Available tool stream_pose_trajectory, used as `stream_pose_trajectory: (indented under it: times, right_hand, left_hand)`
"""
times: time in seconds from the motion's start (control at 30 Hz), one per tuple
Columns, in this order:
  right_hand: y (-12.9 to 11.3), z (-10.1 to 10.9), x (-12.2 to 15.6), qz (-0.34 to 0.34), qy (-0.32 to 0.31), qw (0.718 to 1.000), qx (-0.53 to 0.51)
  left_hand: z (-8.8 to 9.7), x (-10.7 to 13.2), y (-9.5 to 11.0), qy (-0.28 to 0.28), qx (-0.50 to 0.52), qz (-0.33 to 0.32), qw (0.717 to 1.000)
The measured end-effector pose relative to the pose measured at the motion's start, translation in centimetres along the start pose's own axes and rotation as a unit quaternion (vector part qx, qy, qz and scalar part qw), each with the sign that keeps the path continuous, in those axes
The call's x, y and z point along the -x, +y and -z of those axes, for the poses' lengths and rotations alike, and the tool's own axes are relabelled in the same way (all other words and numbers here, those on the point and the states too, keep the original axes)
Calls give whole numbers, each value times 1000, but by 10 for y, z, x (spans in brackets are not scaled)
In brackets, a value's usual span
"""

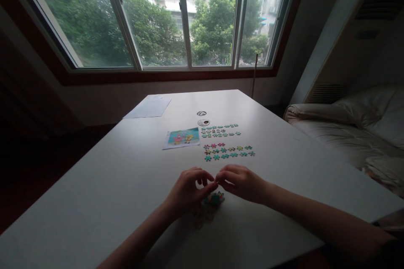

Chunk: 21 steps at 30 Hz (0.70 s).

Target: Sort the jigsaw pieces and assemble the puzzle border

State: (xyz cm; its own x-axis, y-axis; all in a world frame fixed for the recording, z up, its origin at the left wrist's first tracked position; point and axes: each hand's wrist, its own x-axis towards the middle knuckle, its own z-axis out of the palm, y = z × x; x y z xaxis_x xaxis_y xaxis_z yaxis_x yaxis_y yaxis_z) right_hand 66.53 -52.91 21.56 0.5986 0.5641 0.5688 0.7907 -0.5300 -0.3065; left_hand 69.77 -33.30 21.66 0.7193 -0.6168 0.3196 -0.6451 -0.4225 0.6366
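Note:
My left hand (191, 189) and my right hand (241, 181) meet fingertip to fingertip above the white table, both closed in a pinch. Whatever sits between the fingers is too small and dark to make out. Just below them lies a heap of jigsaw puzzle pieces (216, 198), partly covered by my left hand. Beyond my hands, more puzzle pieces (224, 156) are laid out in several rows, mostly teal with some pink and yellow. To the left of those rows is a picture sheet (183, 138) with cartoon figures on a teal background.
Two round objects (203, 122) lie behind the picture sheet. Papers (148, 107) rest at the far left corner of the white table (126, 185). A pale sofa (347, 122) stands to the right, and a wide window (186, 21) is ahead.

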Motion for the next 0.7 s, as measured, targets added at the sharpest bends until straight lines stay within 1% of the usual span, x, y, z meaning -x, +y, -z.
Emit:
stream_pose_trajectory:
  times: [0.13,0.2,0.4,0.53,0.7]
  right_hand:
    - [-2,0,-1,17,3,1000,6]
    - [-2,0,-1,13,3,1000,-1]
    - [2,2,1,-50,36,998,-9]
    - [4,2,1,-71,39,997,-10]
    - [4,-1,1,-62,46,997,-8]
  left_hand:
    - [-2,0,0,7,-5,-4,1000]
    - [-1,1,0,20,-19,-17,999]
    - [7,1,2,79,-120,-90,985]
    - [10,2,2,83,-156,-132,975]
    - [10,2,3,74,-167,-142,973]
